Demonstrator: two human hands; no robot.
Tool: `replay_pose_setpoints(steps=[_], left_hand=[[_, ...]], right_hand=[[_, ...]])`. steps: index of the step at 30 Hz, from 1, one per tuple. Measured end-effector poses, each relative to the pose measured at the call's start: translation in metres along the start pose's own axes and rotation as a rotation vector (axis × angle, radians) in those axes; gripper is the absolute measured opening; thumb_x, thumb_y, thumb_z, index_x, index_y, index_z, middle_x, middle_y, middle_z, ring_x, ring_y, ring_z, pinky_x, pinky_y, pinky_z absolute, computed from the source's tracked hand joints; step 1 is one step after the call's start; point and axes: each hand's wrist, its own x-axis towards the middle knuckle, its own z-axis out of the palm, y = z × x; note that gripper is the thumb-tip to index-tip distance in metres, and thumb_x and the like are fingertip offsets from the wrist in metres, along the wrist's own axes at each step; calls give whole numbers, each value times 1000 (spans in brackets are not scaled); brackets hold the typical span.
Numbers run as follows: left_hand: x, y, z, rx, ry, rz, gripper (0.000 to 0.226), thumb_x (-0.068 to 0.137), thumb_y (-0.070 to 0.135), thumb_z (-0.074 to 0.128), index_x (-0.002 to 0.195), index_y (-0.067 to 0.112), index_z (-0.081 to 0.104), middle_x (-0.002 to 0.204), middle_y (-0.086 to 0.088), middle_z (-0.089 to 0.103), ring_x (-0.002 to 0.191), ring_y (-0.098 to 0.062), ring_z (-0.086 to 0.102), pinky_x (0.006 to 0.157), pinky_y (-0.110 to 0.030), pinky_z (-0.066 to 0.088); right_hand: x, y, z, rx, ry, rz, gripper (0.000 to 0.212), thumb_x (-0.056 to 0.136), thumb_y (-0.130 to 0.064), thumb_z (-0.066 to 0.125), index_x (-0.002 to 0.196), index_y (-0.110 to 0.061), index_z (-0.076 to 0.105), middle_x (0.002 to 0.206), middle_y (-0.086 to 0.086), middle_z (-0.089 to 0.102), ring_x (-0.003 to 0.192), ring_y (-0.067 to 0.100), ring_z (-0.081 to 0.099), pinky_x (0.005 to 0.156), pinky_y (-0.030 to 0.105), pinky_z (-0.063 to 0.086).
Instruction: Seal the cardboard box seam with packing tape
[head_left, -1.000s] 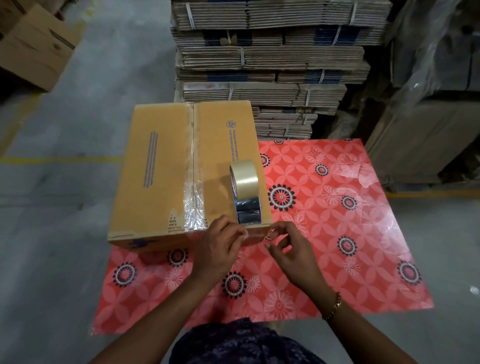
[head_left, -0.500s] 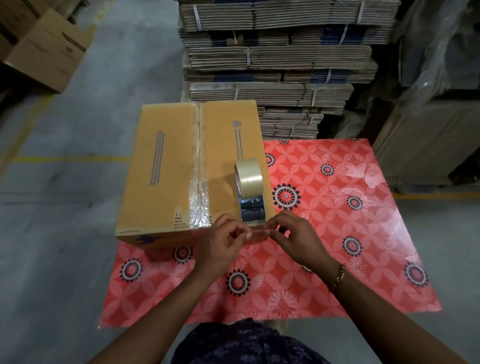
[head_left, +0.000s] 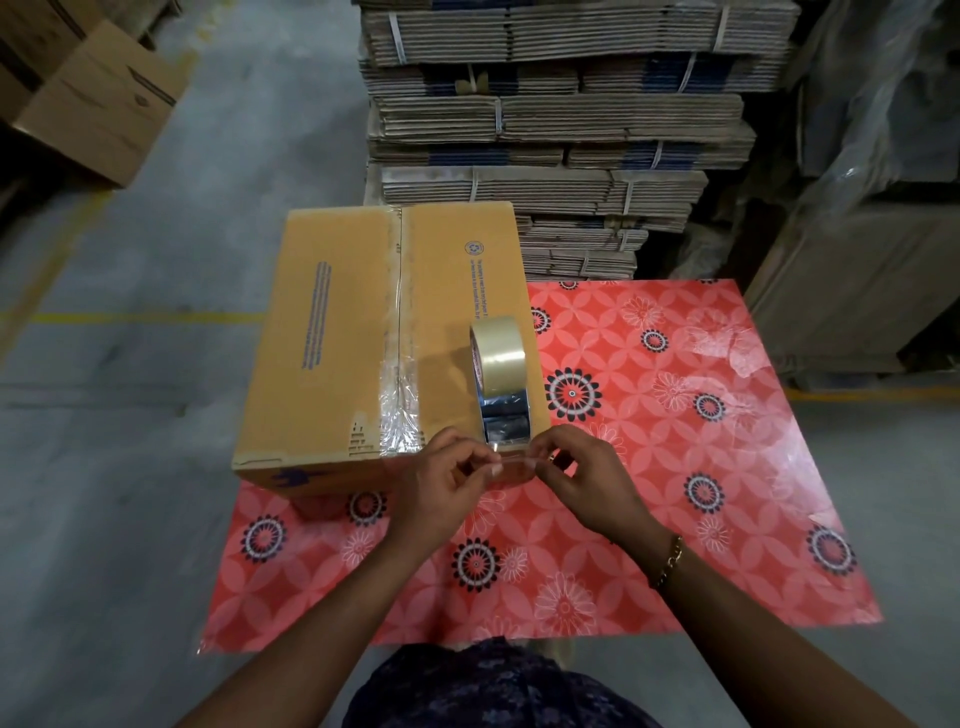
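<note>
A closed cardboard box stands on the left part of a red flowered mat. Clear tape runs along its middle seam and is crinkled at the near end. A roll of clear packing tape stands on edge on the box's right near corner, with a loose strip hanging down toward me. My left hand and my right hand meet just below the roll. Both pinch the free end of the strip between thumb and fingers.
The red mat lies on a grey concrete floor. Bundled flat cartons are stacked high right behind the box. More cardboard boxes sit at the far left, wrapped goods at the right. A yellow floor line runs left.
My right hand has come in to meet the left at the tape's free end; both hands now pinch it. The box and the roll have stayed put.
</note>
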Motion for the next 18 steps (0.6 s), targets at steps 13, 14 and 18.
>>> replay_pose_setpoints(steps=[13, 14, 18], left_hand=[[7, 9, 4, -394, -19, -435, 4, 87, 12, 77, 91, 11, 76, 73, -5, 75, 60, -16, 70, 46, -26, 51], [7, 11, 4, -416, -18, -457, 4, 87, 11, 77, 91, 9, 75, 73, -7, 75, 61, -17, 71, 46, -26, 52], [10, 15, 7, -488, -4, -545, 6, 86, 8, 77, 89, 5, 73, 76, -18, 74, 61, -26, 70, 46, -28, 54]], right_hand=[[14, -8, -9, 411, -66, 366, 5, 86, 0, 70, 85, -3, 73, 68, 4, 71, 58, 14, 61, 46, 24, 44], [15, -9, -9, 428, -69, 390, 4, 86, 0, 70, 85, -3, 73, 66, 2, 70, 57, 13, 61, 45, 24, 43], [19, -11, -9, 466, -78, 481, 9, 85, -1, 68, 81, -8, 75, 66, 2, 68, 61, 17, 59, 46, 25, 43]])
